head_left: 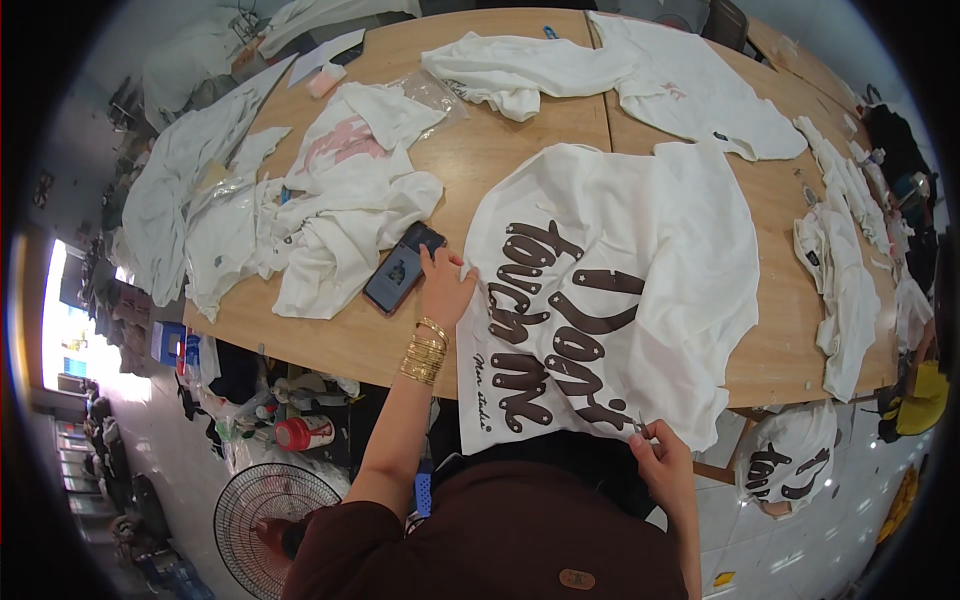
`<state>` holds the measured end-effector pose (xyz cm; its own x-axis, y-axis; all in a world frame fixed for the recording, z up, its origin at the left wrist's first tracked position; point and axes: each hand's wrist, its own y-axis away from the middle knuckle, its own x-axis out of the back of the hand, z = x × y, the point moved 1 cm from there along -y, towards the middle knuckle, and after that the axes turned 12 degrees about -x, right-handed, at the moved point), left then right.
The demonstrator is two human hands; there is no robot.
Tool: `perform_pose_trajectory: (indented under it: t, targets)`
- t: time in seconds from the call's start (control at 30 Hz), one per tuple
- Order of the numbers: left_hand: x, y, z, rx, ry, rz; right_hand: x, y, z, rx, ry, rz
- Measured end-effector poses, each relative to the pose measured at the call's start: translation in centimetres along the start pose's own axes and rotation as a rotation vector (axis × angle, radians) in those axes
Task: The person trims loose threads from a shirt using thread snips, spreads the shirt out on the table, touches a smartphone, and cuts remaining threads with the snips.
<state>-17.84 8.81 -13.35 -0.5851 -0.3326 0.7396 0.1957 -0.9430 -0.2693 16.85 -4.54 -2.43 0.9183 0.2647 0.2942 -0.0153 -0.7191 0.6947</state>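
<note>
A white garment (690, 260) with large dark brown printed lettering is spread in front of me, its near edge hanging over the table edge at my lap. My left hand (445, 283), with gold bangles at the wrist, rests at the garment's left side. Its fingers are apart, and the fingertips touch the lit screen of a dark smartphone (398, 268) lying on the table. Down at the garment's near right edge, my right hand (664, 460) is closed on a small thin metal tool (641, 424), whose kind is too small to make out.
Crumpled white garments (355, 200) lie left of the phone, and more white shirts (690, 85) lie along the far side. Others hang over the right edge of the wooden table (470, 150). A floor fan (270, 515) and a red-lidded jar (303, 433) are below left.
</note>
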Motion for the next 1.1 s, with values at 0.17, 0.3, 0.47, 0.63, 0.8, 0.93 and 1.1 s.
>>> perform_pose_trajectory:
  t: [0.17, 0.3, 0.47, 0.63, 0.8, 0.93, 1.1]
  targets:
    - [0.9, 1.5, 1.6, -0.074, 0.019, -0.024, 0.0, -0.3, 0.1, -0.003, 0.007, 0.005]
    - [1.6, 3.6, 2.1, -0.036, 0.023, -0.03, -0.1, -0.2, -0.2, -0.007, 0.001, 0.002]
    - [2.1, 4.6, 1.6, 0.025, -0.037, 0.039, -0.1, -0.5, 0.2, -0.007, 0.004, -0.009]
    - [1.8, 4.3, 0.9, 0.065, -0.032, 0.017, -0.2, -0.3, -0.3, -0.008, 0.019, -0.012]
    - [1.7, 4.0, 0.7, 0.036, -0.055, 0.0, 0.1, -0.1, -0.2, -0.016, 0.04, 0.005]
    - [1.7, 3.9, 0.5, 0.064, -0.056, -0.01, 0.3, -0.2, 0.1, -0.006, 0.04, 0.015]
    - [1.6, 3.8, -0.3, 0.063, -0.087, 0.014, 0.3, -0.1, -0.1, -0.004, 0.026, 0.01]
